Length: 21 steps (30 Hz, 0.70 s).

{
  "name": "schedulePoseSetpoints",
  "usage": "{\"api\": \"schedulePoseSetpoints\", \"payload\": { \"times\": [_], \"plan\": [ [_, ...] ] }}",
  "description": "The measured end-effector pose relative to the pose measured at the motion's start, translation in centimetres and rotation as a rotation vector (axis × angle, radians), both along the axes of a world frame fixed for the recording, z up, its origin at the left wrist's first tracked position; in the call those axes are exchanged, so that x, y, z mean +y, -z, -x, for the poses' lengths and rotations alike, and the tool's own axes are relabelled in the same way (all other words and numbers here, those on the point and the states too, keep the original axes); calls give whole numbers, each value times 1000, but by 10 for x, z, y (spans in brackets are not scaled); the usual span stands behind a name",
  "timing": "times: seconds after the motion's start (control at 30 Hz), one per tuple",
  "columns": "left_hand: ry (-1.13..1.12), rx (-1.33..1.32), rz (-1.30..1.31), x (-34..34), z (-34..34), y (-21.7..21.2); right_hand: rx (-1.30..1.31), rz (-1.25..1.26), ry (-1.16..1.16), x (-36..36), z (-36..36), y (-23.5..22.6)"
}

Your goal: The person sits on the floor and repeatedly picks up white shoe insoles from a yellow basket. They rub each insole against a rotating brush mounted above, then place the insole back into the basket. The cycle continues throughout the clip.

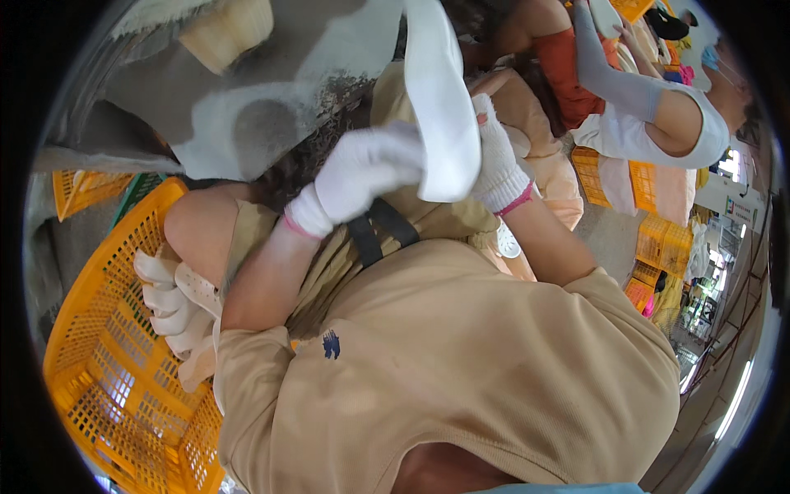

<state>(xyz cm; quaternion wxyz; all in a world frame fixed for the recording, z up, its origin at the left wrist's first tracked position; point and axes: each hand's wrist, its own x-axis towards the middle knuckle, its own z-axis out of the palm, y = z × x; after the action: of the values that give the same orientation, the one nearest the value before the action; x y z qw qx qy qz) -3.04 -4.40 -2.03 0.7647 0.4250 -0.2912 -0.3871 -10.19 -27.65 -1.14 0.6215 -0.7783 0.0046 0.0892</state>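
A long white shoe sole (pixel 444 107) stands upright in front of my lap, its broad rounded end down. My right hand (pixel 498 156), in a white knitted glove with a pink cuff edge, grips its right side; the thumb lies along the edge and the other fingers are hidden behind. On the opposite side, my gloved left hand (pixel 370 169) is curled against the sole's lower left edge. Motion smears its fingers, so their hold is unclear. Beyond the hands is a dusty grey machine surface (pixel 263 123) with white powder on it.
A yellow plastic basket (pixel 70 337) at my left contains several white shoe pieces (pixel 169 305). Upper left, a pale block (pixel 226 33) sits by the machine. At right, a person in a white top (pixel 687 123) works near stacked yellow crates (pixel 662 243). A white perforated piece (pixel 508 240) lies beside my right forearm.
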Motion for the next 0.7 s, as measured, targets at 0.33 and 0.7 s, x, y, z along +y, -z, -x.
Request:
{"api": "schedulePoseSetpoints", "payload": {
  "times": [0.33,0.7],
  "plan": [
    [-722,662,252,30,-36,-4,352,-247,63,52,-11,-53],
    [-878,737,394,47,-37,-39,-64,109,-246,55,-37,-36]
  ]
}}
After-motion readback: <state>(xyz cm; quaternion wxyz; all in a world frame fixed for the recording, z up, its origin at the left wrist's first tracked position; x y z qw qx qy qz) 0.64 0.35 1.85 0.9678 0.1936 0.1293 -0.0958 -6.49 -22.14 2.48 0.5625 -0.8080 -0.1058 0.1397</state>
